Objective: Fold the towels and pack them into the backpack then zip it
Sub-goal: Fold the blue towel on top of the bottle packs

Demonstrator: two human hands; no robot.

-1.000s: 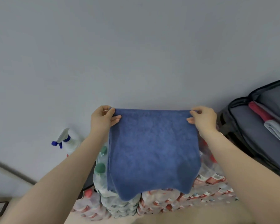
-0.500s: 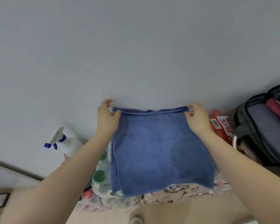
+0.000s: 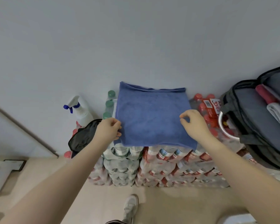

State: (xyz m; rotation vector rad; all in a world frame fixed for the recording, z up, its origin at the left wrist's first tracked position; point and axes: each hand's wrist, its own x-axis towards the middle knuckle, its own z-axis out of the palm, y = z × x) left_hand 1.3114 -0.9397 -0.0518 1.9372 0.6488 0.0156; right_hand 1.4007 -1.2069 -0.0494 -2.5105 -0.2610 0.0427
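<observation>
A blue towel [image 3: 152, 117] is laid flat on top of stacked packs of water bottles [image 3: 160, 165] that stand against a pale wall [image 3: 136, 38]. The towel is folded, and its doubled edge is seen at the far side, next to the wall. The near edge hangs just over the front of the packs.

The left side of the towel is pinched by the left hand [image 3: 108, 129], with the fingers curled round the edge. The right hand [image 3: 195, 123] is held over the right side of the towel with its fingers bent. Whether the cloth is gripped or only touched by this hand cannot be told.

A grey backpack [image 3: 249, 120] is seen at the right, well apart from the blue towel. It is unzipped and lies open. A red towel [image 3: 265, 95] and a white towel [image 3: 278, 113] are tucked inside it, side by side.

Green bottle caps [image 3: 111, 98] are seen just left of the blue towel, and red bottle caps [image 3: 204, 109] just right of it. A white spray bottle [image 3: 81, 110] with a blue trigger is stood by the wall at the left. A black bag [image 3: 82, 136] is seen just in front of it. A shoe [image 3: 130, 207] is seen on the floor [image 3: 39, 183] at the bottom.
</observation>
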